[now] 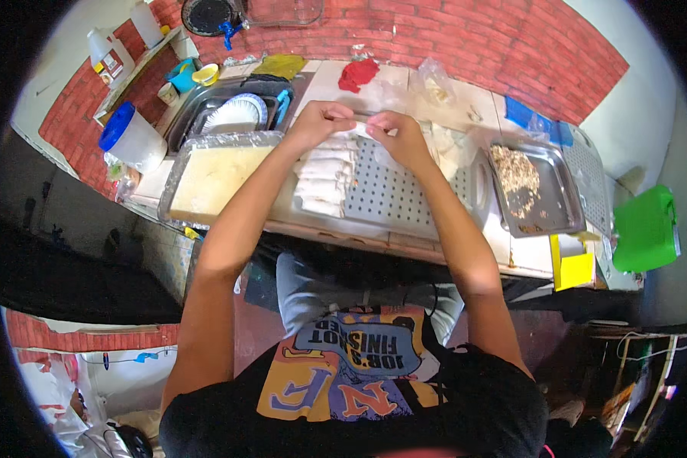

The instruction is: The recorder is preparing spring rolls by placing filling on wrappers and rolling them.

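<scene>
My left hand [319,123] and my right hand [397,137] hold the two ends of a small white wrapped roll [361,129] above the far part of a grey perforated tray [392,192]. Below my left hand, several white rolls [320,186] lie in a stack along the tray's left side. To the right of my right hand, pale thin wrappers [447,151] lie partly behind my forearm. A metal pan [562,192] at the right holds a chopped brown filling [515,172]. Left of the rolls sits a plastic-lined tray with a pale yellow surface [220,174].
A sink [192,109] with a paper plate [243,111] is at the back left, beside a blue-lidded container [143,146]. A red cloth [358,74] and a plastic bag [434,83] lie by the wall. A green jug [644,232] and a yellow box [573,269] are at the right.
</scene>
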### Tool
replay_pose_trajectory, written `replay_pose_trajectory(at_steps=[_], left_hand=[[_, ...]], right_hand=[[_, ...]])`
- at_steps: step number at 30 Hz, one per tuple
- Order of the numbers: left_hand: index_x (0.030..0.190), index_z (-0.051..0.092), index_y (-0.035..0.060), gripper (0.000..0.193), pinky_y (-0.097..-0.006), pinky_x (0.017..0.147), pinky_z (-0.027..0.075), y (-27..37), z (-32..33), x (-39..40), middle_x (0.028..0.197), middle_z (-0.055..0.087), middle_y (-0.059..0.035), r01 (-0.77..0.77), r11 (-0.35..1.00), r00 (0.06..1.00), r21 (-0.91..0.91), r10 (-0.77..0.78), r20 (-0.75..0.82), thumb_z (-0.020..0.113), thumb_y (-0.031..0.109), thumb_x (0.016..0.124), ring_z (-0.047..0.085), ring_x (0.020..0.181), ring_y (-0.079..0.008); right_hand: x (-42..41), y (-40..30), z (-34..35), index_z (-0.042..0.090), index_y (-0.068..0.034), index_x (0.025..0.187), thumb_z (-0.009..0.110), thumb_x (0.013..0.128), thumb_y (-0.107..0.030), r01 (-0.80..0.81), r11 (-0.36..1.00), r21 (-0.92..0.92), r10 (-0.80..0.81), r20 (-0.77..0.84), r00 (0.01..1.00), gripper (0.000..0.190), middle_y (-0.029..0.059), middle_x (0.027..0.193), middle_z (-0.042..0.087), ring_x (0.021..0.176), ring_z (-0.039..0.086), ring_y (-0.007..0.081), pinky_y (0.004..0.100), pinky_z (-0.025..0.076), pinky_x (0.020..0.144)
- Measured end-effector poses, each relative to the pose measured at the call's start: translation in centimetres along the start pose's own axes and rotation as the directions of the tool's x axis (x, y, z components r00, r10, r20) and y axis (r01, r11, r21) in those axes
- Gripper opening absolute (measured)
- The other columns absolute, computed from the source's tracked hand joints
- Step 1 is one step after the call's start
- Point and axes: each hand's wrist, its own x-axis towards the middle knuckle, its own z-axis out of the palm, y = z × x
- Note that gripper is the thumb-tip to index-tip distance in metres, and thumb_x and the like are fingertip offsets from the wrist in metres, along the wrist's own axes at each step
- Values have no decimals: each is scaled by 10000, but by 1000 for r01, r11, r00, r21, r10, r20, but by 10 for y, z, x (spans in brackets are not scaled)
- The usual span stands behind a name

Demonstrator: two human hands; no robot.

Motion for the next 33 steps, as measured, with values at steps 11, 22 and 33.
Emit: replay_pose_trajectory(at_steps=[11,22,33], left_hand=[[1006,870,75,250,-360,760,570,-106,-69,97,884,823,-113,38,939,990,342,-81,114,900,244,825,715,756,-176],[1157,781,-15,398,-373,870,548,-73,-61,97,1113,738,-133,-30,868,992,496,-35,121,850,286,907,704,1000,-259],[1101,769,55,266,-482,980,541,-30,40,79,1096,713,-175,-436,523,892,732,357,275,797,173,864,672,1043,-404]], right_hand=[[76,84,61,799,-118,955,799,885,-212,-115,940,-320,177,173,969,118,105,876,790,849,764,302,424,600,810],[57,74,-17,823,-150,996,789,876,-337,-1,794,-607,125,162,979,226,128,1075,749,1070,681,398,513,564,911],[-30,46,-65,769,-164,1074,796,848,-287,24,641,-767,272,256,927,258,66,1205,712,1235,604,312,580,477,983]])
